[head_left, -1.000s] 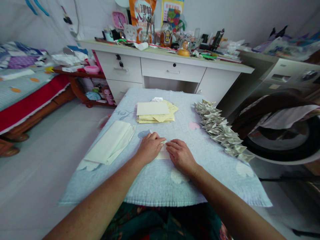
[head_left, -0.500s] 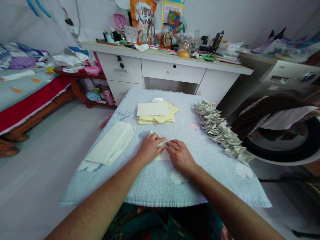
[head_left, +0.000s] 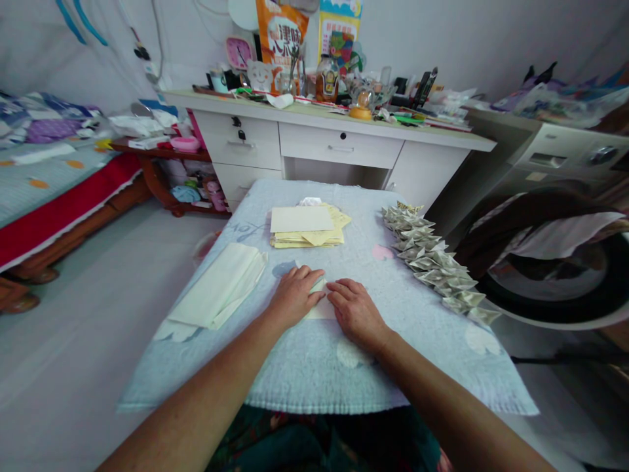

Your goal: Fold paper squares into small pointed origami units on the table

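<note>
Pressing a small piece of pale paper [head_left: 320,311] flat on the cloth-covered surface [head_left: 295,367], the left hand [head_left: 296,293] and right hand [head_left: 354,308] have their grip low over it, though whether either pinches it I cannot tell. Chinese characters mark an orange bag [head_left: 282,39] on the white desk [head_left: 339,141], too blurred to read surely, near a pink clock [head_left: 238,53]; a washing machine [head_left: 555,151] stands to the right.
</note>
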A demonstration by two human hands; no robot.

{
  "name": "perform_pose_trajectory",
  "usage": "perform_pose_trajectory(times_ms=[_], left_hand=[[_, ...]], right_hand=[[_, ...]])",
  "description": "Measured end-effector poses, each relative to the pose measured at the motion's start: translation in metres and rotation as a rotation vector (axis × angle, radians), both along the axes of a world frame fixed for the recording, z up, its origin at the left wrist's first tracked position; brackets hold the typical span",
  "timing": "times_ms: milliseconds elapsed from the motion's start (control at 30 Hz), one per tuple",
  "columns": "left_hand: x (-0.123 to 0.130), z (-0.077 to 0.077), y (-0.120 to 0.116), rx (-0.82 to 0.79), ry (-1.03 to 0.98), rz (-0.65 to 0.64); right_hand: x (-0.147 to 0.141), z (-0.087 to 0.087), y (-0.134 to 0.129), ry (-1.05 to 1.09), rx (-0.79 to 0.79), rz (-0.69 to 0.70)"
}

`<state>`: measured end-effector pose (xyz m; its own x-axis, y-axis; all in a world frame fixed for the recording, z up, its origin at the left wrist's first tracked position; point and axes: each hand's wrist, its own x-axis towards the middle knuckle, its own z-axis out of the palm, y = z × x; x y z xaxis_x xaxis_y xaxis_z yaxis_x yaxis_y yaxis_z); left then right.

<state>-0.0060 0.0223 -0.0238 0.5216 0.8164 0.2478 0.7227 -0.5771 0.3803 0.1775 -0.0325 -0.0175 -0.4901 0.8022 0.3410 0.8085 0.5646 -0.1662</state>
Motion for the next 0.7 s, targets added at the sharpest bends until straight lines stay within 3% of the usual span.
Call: perform_pose_trajectory(times_ms=[700], left_hand=[[-0.0006, -0.0029, -0.0005, 0.021, -0.019, -0.035]], right_hand=[[0.0038, -0.0034, 0.0001, 0.026, -0.017, -0.016]])
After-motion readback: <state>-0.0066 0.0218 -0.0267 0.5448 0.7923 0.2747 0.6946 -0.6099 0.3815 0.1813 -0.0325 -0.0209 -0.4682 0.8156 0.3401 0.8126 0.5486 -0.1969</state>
